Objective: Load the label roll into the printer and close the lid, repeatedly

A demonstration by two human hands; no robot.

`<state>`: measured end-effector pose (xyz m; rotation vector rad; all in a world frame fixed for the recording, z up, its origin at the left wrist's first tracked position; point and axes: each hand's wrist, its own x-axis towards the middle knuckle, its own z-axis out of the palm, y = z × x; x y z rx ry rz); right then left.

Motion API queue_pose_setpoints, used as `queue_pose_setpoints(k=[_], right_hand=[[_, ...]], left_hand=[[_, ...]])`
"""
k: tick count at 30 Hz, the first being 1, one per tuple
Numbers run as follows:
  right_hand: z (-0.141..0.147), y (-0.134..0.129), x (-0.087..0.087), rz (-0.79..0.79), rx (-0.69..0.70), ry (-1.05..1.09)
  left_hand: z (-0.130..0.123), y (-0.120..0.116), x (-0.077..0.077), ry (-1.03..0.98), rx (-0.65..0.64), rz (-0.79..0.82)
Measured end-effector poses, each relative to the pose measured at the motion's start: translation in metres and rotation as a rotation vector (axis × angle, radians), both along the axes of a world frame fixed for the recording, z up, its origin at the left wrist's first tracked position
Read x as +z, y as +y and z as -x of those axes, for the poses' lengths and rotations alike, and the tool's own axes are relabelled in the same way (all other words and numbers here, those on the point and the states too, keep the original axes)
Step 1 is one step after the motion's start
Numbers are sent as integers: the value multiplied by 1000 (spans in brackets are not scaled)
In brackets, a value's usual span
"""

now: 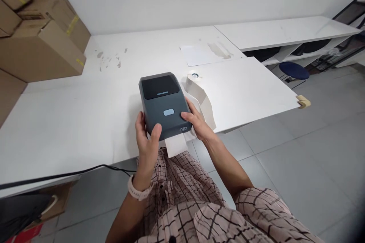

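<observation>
A dark grey label printer [154, 104] with a black window and a pale blue button is gripped from both sides at the front of the table. My left hand [148, 140] wraps its left side, thumb on the front edge. On the right side, my right hand [198, 121] holds it with the thumb on the top face. A white paper label [176, 145] sticks out of the printer's front, over the table edge. Beside the printer, a label roll [194, 77] stands with its loose strip [203, 102] trailing down near my right hand.
Cardboard boxes [57, 45] are stacked at the left on the white table [94, 117]. A paper sheet [196, 55] lies towards the back. A black cable [85, 171] runs along the front left edge. Yellowish tape [303, 101] hangs on the right corner, near a blue stool [293, 70].
</observation>
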<state>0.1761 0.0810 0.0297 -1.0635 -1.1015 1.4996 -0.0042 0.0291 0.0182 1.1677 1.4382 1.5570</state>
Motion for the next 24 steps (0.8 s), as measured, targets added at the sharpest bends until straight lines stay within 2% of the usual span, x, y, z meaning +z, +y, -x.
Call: queue_pose_setpoints(k=[2,3,4,5,7,9,11,15,19,21,24], right_hand=[[1,-1,0,-7,-3,-10],[2,-1,-1,-10,-8,-10],[3,-2,-1,-11,-14,-10],[3,-2,-2,-9,-19,-11],[5,-3,-4,-7,-36,-15],[6,-3,-6,-9,-48,-16],[7,-4,-8,-9,-50,-7],[6,-3,-1,-44,-72,-73],[3,5,20,-185,-85,-284],[4,11,30,-198,-24,-314],[8,20,38,-174,26,-303]], left_hand=[[-5,-18,-10,91,273,-104],[-7,-28,-14,107,340,-138],[-9,-37,-16,105,313,-119],[-12,-44,-18,87,230,-75],[-15,-51,-16,5,-9,82],[-17,-50,-11,-105,-186,242],[-18,-44,-6,-171,-256,335],[-16,-39,-1,-7,-265,292],[-7,-48,-1,129,-276,210],[0,-52,-4,124,-200,164],[9,-48,-6,110,52,25]])
